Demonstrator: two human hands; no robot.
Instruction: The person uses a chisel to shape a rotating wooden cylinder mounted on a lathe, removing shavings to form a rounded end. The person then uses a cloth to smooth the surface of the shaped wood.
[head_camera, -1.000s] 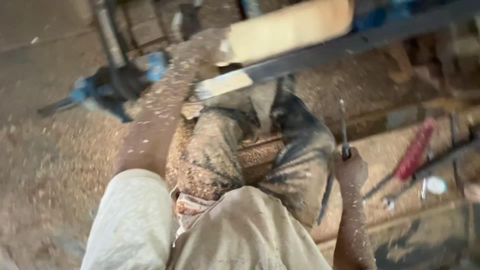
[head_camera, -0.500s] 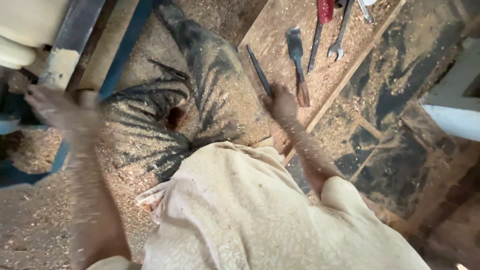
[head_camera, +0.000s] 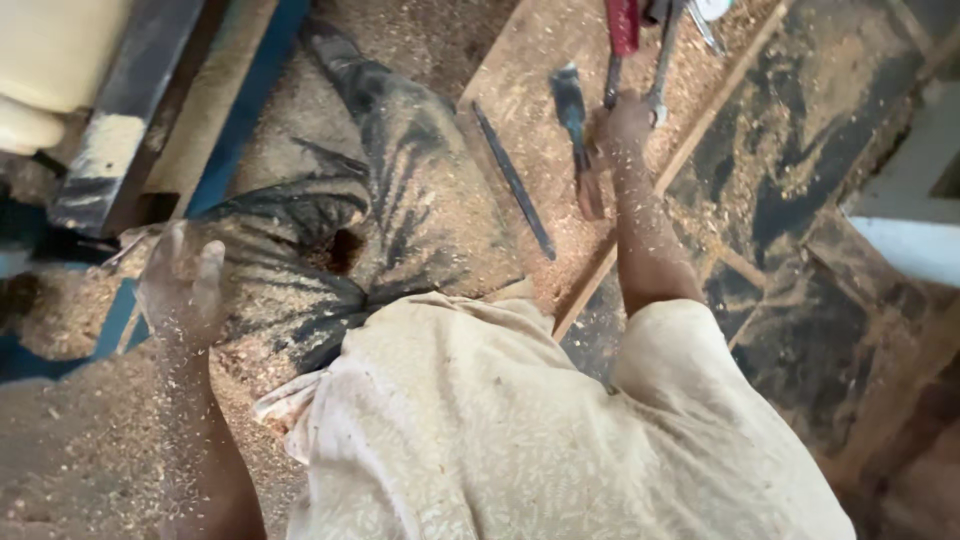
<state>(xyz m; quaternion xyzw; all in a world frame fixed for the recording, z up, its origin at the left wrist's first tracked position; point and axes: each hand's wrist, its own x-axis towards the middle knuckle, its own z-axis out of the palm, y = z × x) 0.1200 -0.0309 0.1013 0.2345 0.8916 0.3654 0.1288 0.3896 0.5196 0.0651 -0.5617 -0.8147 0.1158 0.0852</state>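
My left hand (head_camera: 185, 285), dusted with sawdust, hovers with its fingers apart beside my bent knee in dark stained trousers (head_camera: 400, 200) and holds nothing. My right hand (head_camera: 625, 125) reaches out onto a wooden board (head_camera: 520, 70) strewn with tools. It lies between a wood-handled chisel (head_camera: 575, 130) and a metal wrench (head_camera: 662, 65), just below a red-handled tool (head_camera: 622, 22). Its fingers are hidden, so any grip is unclear. A long thin dark file (head_camera: 515, 180) lies loose on the board, left of that hand.
Sawdust covers the floor (head_camera: 70, 450). A dark metal bar (head_camera: 125, 110) and a blue frame (head_camera: 250, 80) stand at upper left beside a cream-coloured object (head_camera: 50, 50). Wooden battens (head_camera: 690, 150) and a pale panel (head_camera: 910, 220) lie to the right.
My right hand has let go of the thin dark file, which now lies on the board, and has moved further out among the other tools. My left hand has lowered toward my knee.
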